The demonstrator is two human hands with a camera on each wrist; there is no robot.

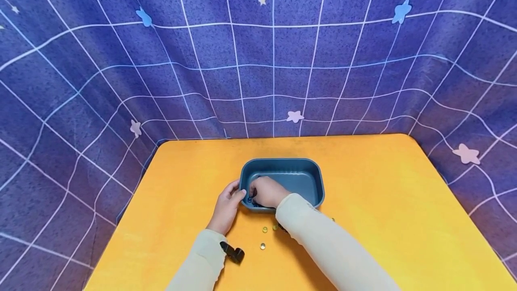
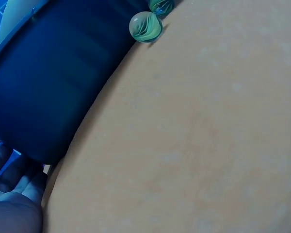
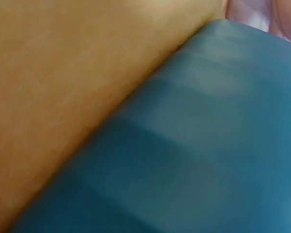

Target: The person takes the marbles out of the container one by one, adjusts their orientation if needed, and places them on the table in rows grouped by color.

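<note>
A dark blue rectangular tub (image 1: 296, 181) stands on the yellow table. At its left end my left hand (image 1: 227, 205) holds it, the thumb over the rim and the fingers along the outer wall. My right hand (image 1: 268, 191) reaches down inside the tub at the left, fingers bent toward the floor. Small dark round pieces (image 1: 249, 200) lie by its fingertips; whether it grips one I cannot tell. In the left wrist view, swirled glass marbles (image 2: 146, 26) sit beside the tub's outer wall (image 2: 53, 87). The right wrist view is filled mostly by the tub's wall (image 3: 199, 131).
Yellowish marbles (image 1: 265, 229) and a clear one (image 1: 263, 246) lie in front of the tub, near the right sleeve (image 1: 319, 232). A black strap (image 1: 232, 252) hangs at the left wrist. Behind the table (image 1: 194, 160) hangs a purple curtain (image 1: 258, 80) with a grid pattern.
</note>
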